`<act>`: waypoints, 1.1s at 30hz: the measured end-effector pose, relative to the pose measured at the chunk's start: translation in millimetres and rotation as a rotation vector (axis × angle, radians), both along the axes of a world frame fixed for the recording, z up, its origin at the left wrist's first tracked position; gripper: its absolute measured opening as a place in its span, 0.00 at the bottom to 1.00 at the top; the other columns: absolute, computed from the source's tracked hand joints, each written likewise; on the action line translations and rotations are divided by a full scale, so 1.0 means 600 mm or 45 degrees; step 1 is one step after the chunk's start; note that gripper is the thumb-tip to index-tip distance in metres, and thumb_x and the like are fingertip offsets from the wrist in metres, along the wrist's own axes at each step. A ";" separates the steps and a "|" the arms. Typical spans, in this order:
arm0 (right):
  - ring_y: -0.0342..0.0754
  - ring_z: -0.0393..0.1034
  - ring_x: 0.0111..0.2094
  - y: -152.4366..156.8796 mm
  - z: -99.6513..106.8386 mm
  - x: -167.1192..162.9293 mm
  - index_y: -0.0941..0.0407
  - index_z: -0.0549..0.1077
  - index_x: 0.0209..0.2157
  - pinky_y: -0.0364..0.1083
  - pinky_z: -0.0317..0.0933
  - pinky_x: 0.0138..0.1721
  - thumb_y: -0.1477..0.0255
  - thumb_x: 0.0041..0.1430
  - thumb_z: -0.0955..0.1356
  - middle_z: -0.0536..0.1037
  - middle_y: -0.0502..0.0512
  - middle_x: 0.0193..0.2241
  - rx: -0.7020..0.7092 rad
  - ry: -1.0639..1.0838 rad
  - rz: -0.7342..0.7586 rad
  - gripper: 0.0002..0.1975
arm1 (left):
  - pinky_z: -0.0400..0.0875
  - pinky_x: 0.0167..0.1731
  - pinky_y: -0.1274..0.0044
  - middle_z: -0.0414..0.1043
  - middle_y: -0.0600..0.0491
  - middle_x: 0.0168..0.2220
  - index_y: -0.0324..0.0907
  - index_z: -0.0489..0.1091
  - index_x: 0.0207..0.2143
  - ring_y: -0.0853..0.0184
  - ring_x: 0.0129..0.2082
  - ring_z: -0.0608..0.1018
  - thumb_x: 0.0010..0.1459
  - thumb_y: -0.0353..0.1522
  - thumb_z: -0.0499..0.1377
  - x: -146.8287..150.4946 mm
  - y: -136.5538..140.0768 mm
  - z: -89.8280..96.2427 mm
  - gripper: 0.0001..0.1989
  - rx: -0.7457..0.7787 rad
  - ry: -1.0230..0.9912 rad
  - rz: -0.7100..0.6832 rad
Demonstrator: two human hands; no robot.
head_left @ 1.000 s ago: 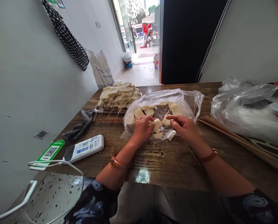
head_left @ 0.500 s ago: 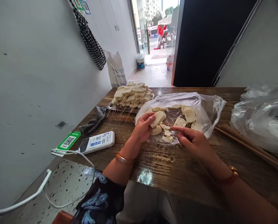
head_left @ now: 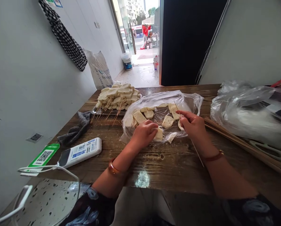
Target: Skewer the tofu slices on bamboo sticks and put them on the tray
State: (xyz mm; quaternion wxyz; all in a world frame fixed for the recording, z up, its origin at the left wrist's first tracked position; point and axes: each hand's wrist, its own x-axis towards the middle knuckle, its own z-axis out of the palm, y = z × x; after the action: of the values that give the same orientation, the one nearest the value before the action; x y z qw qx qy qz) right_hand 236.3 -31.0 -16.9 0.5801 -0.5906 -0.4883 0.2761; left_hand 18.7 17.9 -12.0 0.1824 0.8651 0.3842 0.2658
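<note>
My left hand (head_left: pixel 144 134) is low over the front of a clear plastic bag (head_left: pixel 165 96), its fingers closed on a pale bread slice (head_left: pixel 158 135). The fingers partly hide that slice. To the right, my right hand (head_left: pixel 192 127) pinches a thin wooden skewer (head_left: pixel 198 153), which slants from above the fingertips down past the wrist. Nothing is threaded on the part of the skewer that shows. Several more slices, such as one bread slice (head_left: pixel 168 121), lie on the bag between and behind my hands. A torn bread piece (head_left: pixel 172 137) is near the bag's front edge.
A tray (head_left: pixel 94 110) at the back left bears a heap of skewered bread slices (head_left: pixel 119 95). A grey cloth (head_left: pixel 75 128) and a white device (head_left: pixel 85 152) with a cable are at left. At right are bundled skewers (head_left: pixel 239 139), scissors (head_left: pixel 267 149) and crumpled plastic bags (head_left: pixel 244 110).
The view has swung right. My left hand has lowered from holding a slice up to the bag's front. My right hand has turned the skewer more upright and moved away from the left.
</note>
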 end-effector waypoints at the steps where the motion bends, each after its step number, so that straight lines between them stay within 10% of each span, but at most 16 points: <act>1: 0.39 0.52 0.17 0.002 -0.001 0.002 0.62 0.76 0.48 0.40 0.47 0.18 0.66 0.54 0.65 0.65 0.45 0.17 -0.001 0.005 -0.013 0.23 | 0.68 0.48 0.68 0.75 0.49 0.40 0.45 0.77 0.38 0.61 0.43 0.75 0.56 0.32 0.57 0.000 0.001 -0.003 0.09 0.066 0.045 0.012; 16: 0.39 0.51 0.16 0.010 -0.015 0.016 0.63 0.77 0.48 0.41 0.46 0.18 0.65 0.53 0.63 0.67 0.46 0.17 0.007 -0.120 0.003 0.25 | 0.72 0.36 0.75 0.76 0.47 0.39 0.39 0.75 0.40 0.64 0.37 0.77 0.58 0.34 0.55 -0.051 0.047 0.010 0.13 0.019 -0.592 0.442; 24: 0.41 0.54 0.17 0.003 -0.007 0.002 0.63 0.78 0.47 0.42 0.48 0.20 0.66 0.53 0.62 0.70 0.49 0.18 0.018 -0.245 0.070 0.24 | 0.63 0.56 0.65 0.73 0.43 0.50 0.38 0.74 0.46 0.57 0.52 0.73 0.54 0.23 0.53 -0.060 0.094 0.038 0.19 0.365 0.357 0.227; 33: 0.42 0.55 0.18 -0.001 -0.002 -0.007 0.64 0.79 0.45 0.43 0.49 0.22 0.67 0.53 0.61 0.71 0.50 0.18 0.066 -0.359 0.097 0.24 | 0.69 0.43 0.69 0.73 0.42 0.42 0.39 0.76 0.40 0.55 0.42 0.75 0.45 0.27 0.59 -0.033 0.120 0.052 0.17 0.346 0.788 0.250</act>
State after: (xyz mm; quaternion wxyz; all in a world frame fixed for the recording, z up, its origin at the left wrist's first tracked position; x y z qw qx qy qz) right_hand 232.3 -31.6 -18.1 0.5100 -0.5894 -0.5938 0.1996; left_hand -1.2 90.1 19.2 -0.0859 0.8800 0.4639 0.0559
